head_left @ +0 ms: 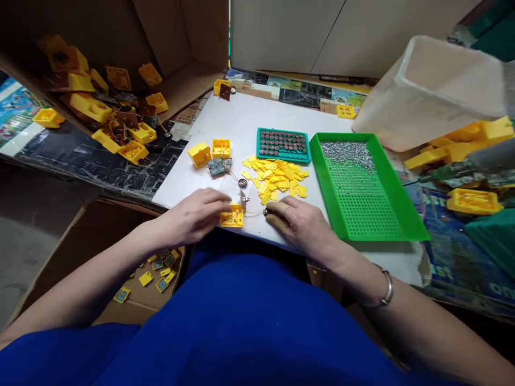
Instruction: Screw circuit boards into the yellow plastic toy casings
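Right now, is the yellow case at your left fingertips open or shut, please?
Open: the yellow case shows its interior to the camera, with no cover across it.

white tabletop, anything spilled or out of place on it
Maybe the flat yellow pieces: they lie in a loose, overlapping heap straight on the white tabletop, beyond the right hand, while the small metal parts sit in a green tray. It looks untidy, though possibly deliberate.
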`<control>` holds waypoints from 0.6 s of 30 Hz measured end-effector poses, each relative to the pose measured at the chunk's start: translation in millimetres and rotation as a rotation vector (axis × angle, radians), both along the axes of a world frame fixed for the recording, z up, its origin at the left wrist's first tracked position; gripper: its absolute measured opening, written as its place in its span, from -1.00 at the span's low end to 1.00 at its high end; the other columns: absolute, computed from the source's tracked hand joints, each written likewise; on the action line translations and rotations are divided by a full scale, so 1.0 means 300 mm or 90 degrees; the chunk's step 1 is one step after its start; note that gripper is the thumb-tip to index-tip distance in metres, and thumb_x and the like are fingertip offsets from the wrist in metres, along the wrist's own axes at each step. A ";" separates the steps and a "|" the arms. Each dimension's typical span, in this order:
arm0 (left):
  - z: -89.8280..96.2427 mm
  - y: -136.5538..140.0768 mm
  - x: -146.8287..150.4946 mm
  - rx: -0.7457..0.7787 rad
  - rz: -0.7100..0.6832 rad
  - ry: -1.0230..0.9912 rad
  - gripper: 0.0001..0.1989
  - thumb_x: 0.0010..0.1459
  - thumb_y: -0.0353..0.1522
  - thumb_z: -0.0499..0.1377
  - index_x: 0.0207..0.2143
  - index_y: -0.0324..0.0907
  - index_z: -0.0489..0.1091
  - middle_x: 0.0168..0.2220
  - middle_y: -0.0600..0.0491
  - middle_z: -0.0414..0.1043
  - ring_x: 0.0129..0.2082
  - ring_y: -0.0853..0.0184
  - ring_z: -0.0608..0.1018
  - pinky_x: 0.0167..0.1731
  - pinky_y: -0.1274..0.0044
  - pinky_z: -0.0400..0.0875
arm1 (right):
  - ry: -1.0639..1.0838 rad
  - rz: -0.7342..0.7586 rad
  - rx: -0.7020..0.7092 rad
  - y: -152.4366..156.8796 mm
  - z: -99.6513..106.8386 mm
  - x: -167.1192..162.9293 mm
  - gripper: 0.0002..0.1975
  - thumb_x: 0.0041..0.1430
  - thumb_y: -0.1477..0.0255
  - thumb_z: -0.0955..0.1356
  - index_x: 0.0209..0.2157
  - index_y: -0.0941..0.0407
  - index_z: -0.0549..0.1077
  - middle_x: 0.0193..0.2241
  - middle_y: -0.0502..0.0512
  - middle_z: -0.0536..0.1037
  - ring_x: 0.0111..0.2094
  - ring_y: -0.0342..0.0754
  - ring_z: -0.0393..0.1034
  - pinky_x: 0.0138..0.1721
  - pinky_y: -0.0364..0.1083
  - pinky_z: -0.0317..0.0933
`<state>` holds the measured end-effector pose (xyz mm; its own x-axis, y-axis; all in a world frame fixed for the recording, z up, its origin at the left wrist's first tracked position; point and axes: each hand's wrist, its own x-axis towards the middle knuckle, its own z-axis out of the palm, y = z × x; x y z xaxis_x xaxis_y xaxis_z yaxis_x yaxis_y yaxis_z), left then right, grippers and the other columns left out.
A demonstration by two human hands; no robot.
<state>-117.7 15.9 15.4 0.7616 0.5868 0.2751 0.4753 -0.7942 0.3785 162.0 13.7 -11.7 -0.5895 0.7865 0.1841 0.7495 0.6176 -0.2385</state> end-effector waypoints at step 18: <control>0.002 -0.015 0.081 -0.180 0.191 0.127 -0.36 0.14 -0.11 0.27 0.16 -0.23 0.20 -0.06 -0.13 0.33 -0.20 0.19 0.50 -0.20 0.37 0.43 | 0.620 -0.139 -0.739 0.007 0.053 -0.002 -0.62 0.10 0.12 0.44 -0.37 0.18 0.40 -0.54 -0.11 0.36 -0.57 -0.28 0.23 -0.46 -0.18 0.11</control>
